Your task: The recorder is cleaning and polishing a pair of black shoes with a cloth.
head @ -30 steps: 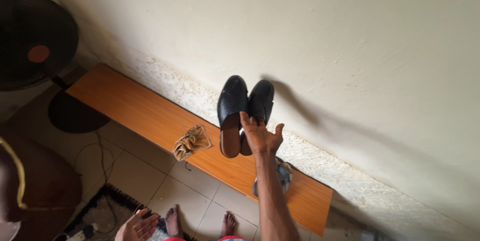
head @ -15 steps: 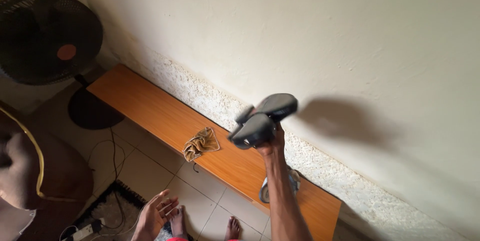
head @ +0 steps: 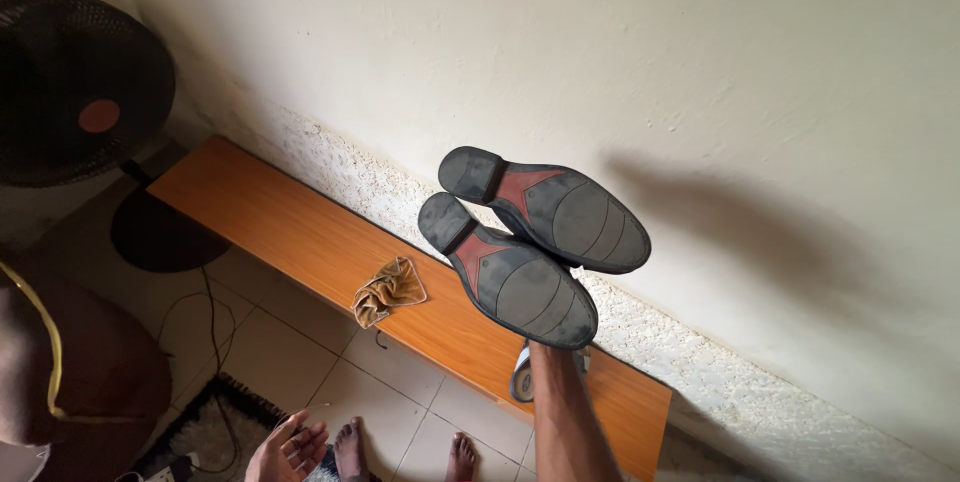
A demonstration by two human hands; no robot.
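The 2 shoes (head: 530, 242) were held up before the wall (head: 600, 42), soles facing us, above the bench (head: 280, 222). The right hand was hidden behind them, gripping them; the left hand (head: 288, 450) hung open, empty.

Shoe soles (head: 535, 247) matt, scuffed rubber; bench (head: 300, 232) smooth glossy wood; rag (head: 388, 291) crumpled cloth; wall (head: 600, 62) rough plaster.

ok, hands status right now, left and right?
Left hand: open, palm up, holding nothing.
Right hand: hidden behind the shoes; it holds the pair up, soles toward the camera.
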